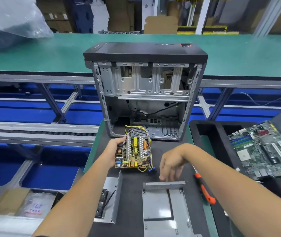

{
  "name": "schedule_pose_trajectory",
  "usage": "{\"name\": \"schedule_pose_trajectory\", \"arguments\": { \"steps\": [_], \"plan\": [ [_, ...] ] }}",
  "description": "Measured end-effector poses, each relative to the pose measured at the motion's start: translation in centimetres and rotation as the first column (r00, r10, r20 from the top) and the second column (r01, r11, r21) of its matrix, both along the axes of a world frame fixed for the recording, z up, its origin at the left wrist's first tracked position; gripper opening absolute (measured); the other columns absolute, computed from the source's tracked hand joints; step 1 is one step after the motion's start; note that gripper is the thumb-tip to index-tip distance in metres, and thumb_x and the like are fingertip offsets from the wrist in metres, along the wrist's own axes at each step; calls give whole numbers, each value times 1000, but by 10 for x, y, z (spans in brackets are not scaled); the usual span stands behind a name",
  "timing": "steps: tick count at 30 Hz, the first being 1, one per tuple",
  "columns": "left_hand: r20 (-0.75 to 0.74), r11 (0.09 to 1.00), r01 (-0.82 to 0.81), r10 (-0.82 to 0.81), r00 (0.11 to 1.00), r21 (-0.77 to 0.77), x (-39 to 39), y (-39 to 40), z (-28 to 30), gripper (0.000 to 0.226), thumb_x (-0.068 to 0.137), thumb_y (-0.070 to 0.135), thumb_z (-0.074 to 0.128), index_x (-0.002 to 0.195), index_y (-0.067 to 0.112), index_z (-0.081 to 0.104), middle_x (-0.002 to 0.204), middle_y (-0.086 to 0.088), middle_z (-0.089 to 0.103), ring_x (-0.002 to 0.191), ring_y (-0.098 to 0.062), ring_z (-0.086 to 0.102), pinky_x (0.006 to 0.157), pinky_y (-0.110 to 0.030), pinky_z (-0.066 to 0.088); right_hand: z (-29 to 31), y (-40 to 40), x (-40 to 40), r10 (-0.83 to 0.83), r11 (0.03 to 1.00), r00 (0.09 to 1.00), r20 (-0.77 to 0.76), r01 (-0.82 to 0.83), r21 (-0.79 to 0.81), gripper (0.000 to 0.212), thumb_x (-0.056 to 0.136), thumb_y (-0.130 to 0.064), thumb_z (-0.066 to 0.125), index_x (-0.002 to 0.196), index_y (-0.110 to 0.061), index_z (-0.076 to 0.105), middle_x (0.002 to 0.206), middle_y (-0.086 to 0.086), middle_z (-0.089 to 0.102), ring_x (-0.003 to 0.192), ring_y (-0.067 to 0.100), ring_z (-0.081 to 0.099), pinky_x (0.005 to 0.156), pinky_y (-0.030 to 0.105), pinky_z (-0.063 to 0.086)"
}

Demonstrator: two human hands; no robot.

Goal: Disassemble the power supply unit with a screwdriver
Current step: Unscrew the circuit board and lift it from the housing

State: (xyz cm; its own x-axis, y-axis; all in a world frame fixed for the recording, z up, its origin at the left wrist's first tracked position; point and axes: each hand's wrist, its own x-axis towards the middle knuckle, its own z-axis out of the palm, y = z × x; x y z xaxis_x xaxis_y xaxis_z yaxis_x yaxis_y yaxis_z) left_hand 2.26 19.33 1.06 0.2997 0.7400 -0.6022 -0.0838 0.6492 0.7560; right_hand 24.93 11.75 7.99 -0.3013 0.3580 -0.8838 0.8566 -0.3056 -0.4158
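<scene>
On the dark mat [133,199] of the workbench, the power supply unit lies in pieces. The left hand [114,152] grips the bare power supply circuit board [133,153] by its left edge, fingers curled round it, and holds it tilted just above the mat, in front of the open computer case [145,93]. A bundle of yellow and coloured wires [136,130] loops off the board's far end. The right hand [170,164] hangs palm down with its fingers relaxed and loosely spread, holding nothing, the fingertips just above the far rim of the grey metal housing base [163,209]. To the left of that base stands the housing cover [115,197], a bent grey panel with a black fan [102,204] inside it. The orange-handled screwdriver [204,189] lies on the mat just right of the base, under the right forearm. A green motherboard [262,149] rests in a black foam tray [204,134] at the right.
</scene>
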Motion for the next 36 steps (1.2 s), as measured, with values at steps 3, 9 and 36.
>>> {"name": "schedule_pose_trajectory", "arguments": {
  "steps": [3,9,36],
  "plan": [
    [-23,999,42,-42,999,-21,3,-2,-2,44,82,35,61,111,4,69,114,-20,67,109,-42,61,97,-59,44,6,14,5,-166,939,985,39,146,311,20,95,-26,61,83,-10,62,77,6,69,72,20,66,63,24,54],
    [-17,992,104,-106,994,-76,15,-9,-5,44,84,34,59,114,3,67,121,-22,62,103,-39,62,94,-54,46,-4,22,-19,-342,857,937,66,282,431,57,93,-58,51,86,-4,64,66,5,68,51,16,65,58,25,53],
    [-662,838,438,-128,738,327,32,-6,-17,8,84,15,65,81,9,71,90,1,68,90,-15,60,78,-27,44,-35,17,-46,-458,785,882,110,344,515,23,91,-12,49,70,-4,52,61,15,65,52,23,64,67,33,58]
  ]
}}
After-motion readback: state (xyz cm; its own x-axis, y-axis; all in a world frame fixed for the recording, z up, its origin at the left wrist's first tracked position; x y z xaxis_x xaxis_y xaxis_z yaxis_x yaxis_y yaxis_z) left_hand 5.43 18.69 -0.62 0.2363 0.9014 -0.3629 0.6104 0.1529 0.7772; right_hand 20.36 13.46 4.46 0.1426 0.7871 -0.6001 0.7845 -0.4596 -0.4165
